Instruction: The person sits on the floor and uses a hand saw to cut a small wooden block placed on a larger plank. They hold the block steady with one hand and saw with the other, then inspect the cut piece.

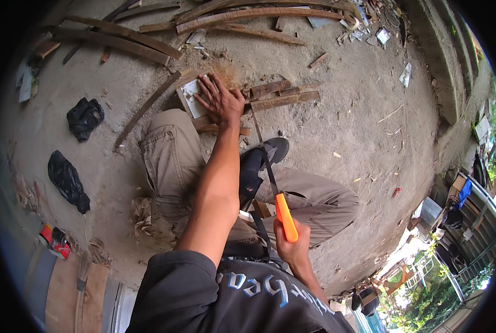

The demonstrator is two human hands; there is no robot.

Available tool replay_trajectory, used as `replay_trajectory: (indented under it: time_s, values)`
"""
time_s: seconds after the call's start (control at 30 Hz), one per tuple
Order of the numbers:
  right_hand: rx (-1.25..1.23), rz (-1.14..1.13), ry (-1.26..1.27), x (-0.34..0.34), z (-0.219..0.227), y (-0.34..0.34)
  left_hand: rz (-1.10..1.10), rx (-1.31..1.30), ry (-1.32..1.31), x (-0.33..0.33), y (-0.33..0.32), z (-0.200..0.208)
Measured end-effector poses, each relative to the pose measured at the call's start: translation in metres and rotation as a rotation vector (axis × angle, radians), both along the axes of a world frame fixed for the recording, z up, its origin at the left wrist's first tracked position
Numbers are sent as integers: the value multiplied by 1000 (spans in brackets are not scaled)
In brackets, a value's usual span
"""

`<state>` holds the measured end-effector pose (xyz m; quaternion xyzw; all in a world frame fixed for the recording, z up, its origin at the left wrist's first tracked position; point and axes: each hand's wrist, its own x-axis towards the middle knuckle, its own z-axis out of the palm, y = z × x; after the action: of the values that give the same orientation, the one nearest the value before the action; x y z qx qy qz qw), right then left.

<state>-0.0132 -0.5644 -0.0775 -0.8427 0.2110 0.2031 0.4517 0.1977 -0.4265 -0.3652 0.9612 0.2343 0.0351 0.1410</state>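
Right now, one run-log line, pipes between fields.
left hand: spread over white panel | right hand: gripping orange-handled saw | saw blade: far end beside wood strips | black plastic bags: on ground, left

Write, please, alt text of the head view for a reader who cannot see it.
Someone's right hand grips a saw by its orange handle, the saw reaching toward short wood pieces; the left hand rests partly on a white panel. Black bags lie on dusty ground.

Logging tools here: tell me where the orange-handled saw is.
In the head view, the saw is just right of centre, gripped by the right hand, its blade reaching toward the wood strips.
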Motion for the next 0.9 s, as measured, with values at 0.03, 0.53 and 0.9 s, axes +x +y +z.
replay_trajectory:
  time_s: [0.03, 0.53, 0.9]
  values:
    - [17, -15, -13, 3, -18, -6, 2, 6, -8, 4, 0, -1]
    - [158, 18, -109, 11, -133, -4, -22, 131, -13, -5, 6, -21]
    - [102, -118, 176, -7, 30, -16, -37, 63, -59, 10, 2, -12]
